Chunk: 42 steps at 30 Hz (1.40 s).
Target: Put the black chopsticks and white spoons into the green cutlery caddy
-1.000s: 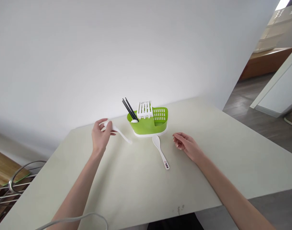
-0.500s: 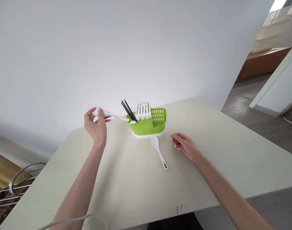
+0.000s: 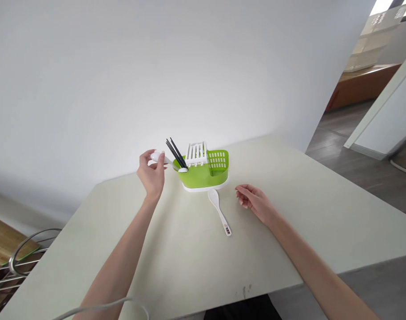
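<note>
A green plastic utensil holder [image 3: 200,180] with a white base and a white slotted rack [image 3: 197,154] stands against the wall. Several black chopsticks [image 3: 175,152] lean out of its left compartment. My left hand [image 3: 152,180] pinches a white spoon [image 3: 155,156] by its bowl end, and the handle slants down into that same compartment. Just beside the chopsticks shows a white rounded piece [image 3: 183,170]; what it belongs to I cannot tell. Another white spoon [image 3: 219,211] lies on the table before the holder. To its right my right hand [image 3: 256,203] rests with curled fingers, holding nothing.
The pale table [image 3: 186,262] meets a white wall [image 3: 149,75] at the back. Off the left edge is a metal rack [image 3: 21,262] with a wooden board [image 3: 6,240]. A grey cable [image 3: 103,306] crosses my left forearm.
My left hand has moved right, towards the holder, and the spoon's handle has gone from above the rim down into the left compartment. My right hand stays in place.
</note>
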Each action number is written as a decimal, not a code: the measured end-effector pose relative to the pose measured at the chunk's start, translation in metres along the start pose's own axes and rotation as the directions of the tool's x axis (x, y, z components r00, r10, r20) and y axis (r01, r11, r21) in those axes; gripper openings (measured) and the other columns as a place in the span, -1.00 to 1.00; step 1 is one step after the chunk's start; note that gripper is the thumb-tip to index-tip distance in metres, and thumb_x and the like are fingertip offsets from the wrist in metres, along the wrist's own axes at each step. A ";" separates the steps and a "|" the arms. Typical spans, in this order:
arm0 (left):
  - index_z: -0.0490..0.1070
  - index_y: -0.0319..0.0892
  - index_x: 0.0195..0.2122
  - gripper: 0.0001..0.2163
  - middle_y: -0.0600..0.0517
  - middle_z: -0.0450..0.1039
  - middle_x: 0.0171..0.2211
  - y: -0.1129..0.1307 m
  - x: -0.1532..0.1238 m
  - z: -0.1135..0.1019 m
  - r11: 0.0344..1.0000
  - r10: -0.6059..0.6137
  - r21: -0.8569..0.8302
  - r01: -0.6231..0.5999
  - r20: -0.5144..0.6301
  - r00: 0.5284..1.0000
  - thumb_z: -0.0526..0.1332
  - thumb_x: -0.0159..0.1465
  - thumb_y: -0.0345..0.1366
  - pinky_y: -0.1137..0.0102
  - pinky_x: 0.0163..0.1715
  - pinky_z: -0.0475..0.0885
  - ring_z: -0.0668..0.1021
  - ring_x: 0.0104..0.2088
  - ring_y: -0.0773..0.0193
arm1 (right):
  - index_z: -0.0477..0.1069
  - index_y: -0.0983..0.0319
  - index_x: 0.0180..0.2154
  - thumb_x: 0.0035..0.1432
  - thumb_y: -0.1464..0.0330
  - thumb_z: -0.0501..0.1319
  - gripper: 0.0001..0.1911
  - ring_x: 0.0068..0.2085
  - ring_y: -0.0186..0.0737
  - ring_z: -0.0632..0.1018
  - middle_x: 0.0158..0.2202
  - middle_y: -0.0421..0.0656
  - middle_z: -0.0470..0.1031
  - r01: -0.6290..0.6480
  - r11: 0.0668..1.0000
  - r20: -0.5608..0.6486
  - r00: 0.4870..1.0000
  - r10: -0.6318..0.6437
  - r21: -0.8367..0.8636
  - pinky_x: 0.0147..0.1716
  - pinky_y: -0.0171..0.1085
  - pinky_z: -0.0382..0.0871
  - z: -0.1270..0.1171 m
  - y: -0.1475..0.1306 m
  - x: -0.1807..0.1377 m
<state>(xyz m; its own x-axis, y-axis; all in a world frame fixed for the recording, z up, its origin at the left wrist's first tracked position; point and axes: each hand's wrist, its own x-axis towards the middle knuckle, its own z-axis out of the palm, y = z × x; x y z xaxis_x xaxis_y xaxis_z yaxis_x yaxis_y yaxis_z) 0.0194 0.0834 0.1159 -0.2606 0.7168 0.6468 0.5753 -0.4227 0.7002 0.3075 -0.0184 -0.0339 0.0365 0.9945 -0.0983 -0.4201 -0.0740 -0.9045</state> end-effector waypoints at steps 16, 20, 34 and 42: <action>0.49 -0.11 -0.15 -0.66 0.06 0.54 -0.34 -0.024 -0.015 0.009 0.968 -0.062 0.251 0.025 0.140 0.988 0.30 0.29 0.06 0.38 -0.31 0.44 0.64 -0.37 0.23 | 0.55 0.17 -0.37 -0.03 -0.06 0.52 -0.54 -0.47 -0.37 0.41 -0.38 -0.19 0.51 0.007 1.000 0.009 1.000 -0.007 0.012 -0.54 -0.30 0.26 -0.001 0.001 0.000; 0.47 -0.09 -0.17 -0.69 0.10 0.54 -0.51 -0.017 -0.020 0.006 0.963 -0.084 0.268 0.022 0.220 0.972 0.22 0.36 0.06 0.38 -0.32 0.41 0.61 -0.42 0.22 | 0.54 0.18 -0.37 -0.04 -0.05 0.52 -0.53 -0.48 -0.37 0.40 -0.39 -0.19 0.51 -0.006 1.000 0.001 1.000 0.006 0.007 -0.55 -0.31 0.24 -0.001 0.001 0.000; 0.17 -0.07 -0.09 -0.81 0.19 0.30 -0.51 -0.005 -0.083 0.004 0.973 0.202 0.049 -0.226 0.299 0.933 0.06 0.48 -0.08 0.42 -0.52 0.16 0.34 -0.59 0.34 | 0.54 0.19 -0.38 -0.05 -0.05 0.52 -0.53 -0.48 -0.37 0.40 -0.39 -0.19 0.51 -0.009 1.000 -0.014 1.000 0.009 -0.005 -0.55 -0.31 0.22 0.001 -0.002 -0.001; 0.21 -0.19 0.16 -0.54 0.10 0.50 -0.52 0.014 -0.124 0.035 0.839 -0.174 0.440 -0.322 0.776 0.606 0.08 0.43 0.05 0.33 -0.45 0.28 0.61 -0.44 0.09 | 0.53 0.19 -0.39 -0.07 -0.05 0.54 -0.52 -0.48 -0.37 0.39 -0.39 -0.18 0.50 -0.013 1.000 -0.025 1.000 0.013 0.010 -0.56 -0.32 0.24 0.000 -0.001 -0.001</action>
<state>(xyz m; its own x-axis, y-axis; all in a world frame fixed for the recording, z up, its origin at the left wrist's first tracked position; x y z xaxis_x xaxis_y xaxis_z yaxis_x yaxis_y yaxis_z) 0.0869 0.0080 0.0353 0.3435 0.9385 0.0359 0.9071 -0.3414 0.2462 0.3079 -0.0194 -0.0333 0.0538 0.9913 -0.1204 -0.4296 -0.0859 -0.8989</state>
